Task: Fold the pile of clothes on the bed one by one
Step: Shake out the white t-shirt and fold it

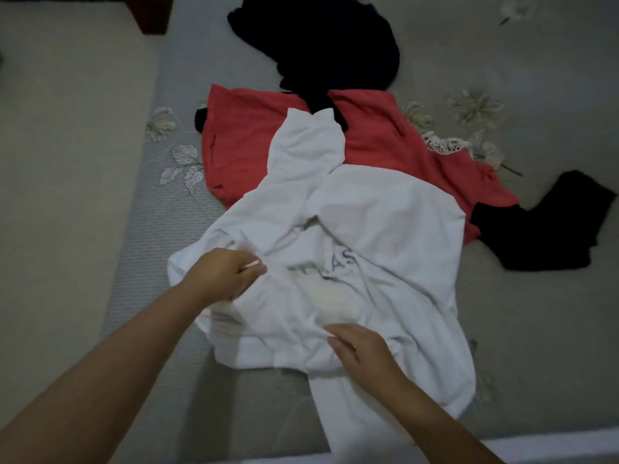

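Observation:
A white garment (378, 222) with grey lettering lies rumpled across the middle of the bed, one part trailing over the near edge. My left hand (222, 274) pinches a fold of it at its left side. My right hand (360, 346) rests on its lower part with the fingers bent over the cloth; whether they grip it is unclear. Behind it lies a red garment (248, 145), spread out and partly covered by the white one. Farther back sits a heap of dark navy and black clothes (321, 38).
A black garment (552, 226) lies alone at the right. A bit of white lace (442, 144) shows by the red garment's right edge. The bed sheet (552, 329) is grey with printed flowers. A pale floor strip (60, 162) runs along the left.

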### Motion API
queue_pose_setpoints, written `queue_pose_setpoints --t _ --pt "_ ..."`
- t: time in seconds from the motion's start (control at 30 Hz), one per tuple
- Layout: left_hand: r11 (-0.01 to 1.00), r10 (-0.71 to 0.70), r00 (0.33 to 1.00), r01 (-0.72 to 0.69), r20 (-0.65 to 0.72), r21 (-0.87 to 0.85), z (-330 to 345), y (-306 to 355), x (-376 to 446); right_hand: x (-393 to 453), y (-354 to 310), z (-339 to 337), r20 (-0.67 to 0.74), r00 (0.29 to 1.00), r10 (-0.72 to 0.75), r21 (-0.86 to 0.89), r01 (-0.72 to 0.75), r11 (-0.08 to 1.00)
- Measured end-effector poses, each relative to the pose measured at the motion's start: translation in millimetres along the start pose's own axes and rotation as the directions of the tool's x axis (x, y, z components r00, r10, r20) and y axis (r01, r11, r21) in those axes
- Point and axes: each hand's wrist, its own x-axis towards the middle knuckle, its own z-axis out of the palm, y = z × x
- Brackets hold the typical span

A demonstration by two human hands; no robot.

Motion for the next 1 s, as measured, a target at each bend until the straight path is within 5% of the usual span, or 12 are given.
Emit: queue_pose_setpoints --t 0.13,0.3,0.37,0.47,0.57,0.7,0.87,1.0 --pt "0.958 -0.126 0.975 0.072 0.182 0.277 -3.5 -37.4 -85.2 -44.4 -33.5 37.9 0.152 0.988 0.006 0.024 -0.010 1.000" --pt "0.911 -0.315 0.920 0.224 0.234 0.346 22.1 -84.7 -163.8 -74.5 -62.9 91.5 0.479 0.877 0.040 -0.038 -0.025 0.999" --pt "0.893 -0.363 0.893 0.253 0.264 0.371 32.7 -93.5 -183.5 -69.7 -67.9 86.4 0.408 0.911 0.058 -0.087 -0.024 0.996" --pt "0.860 -0.331 0.927 0.221 0.173 0.461 40.3 -84.9 -188.9 -37.8 -62.4 54.8 -0.011 0.999 -0.044 -0.172 0.042 0.984" --pt "0.916 -0.101 0.993 0.116 -0.061 0.385 36.9 -59.2 -172.3 7.8 -45.5 24.2 -0.243 0.960 -0.137 -0.404 0.028 0.914" --pt "0.949 0.157 0.943 -0.062 -0.293 0.310 30.8 -24.7 -136.8 62.8 -30.0 -9.2 -0.204 0.979 -0.010 -0.597 -0.116 0.794" --pt "0.981 0.058 0.944 0.006 -0.324 0.193 30.6 11.2 -76.9 130.2 -16.9 -24.0 -0.030 0.999 -0.041 -0.752 0.004 0.659" --pt "0.983 0.012 0.951 0.046 -0.310 0.177 36.6 22.7 -28.2 182.4 -4.1 -40.8 0.106 0.993 0.054 -0.758 0.046 0.650"
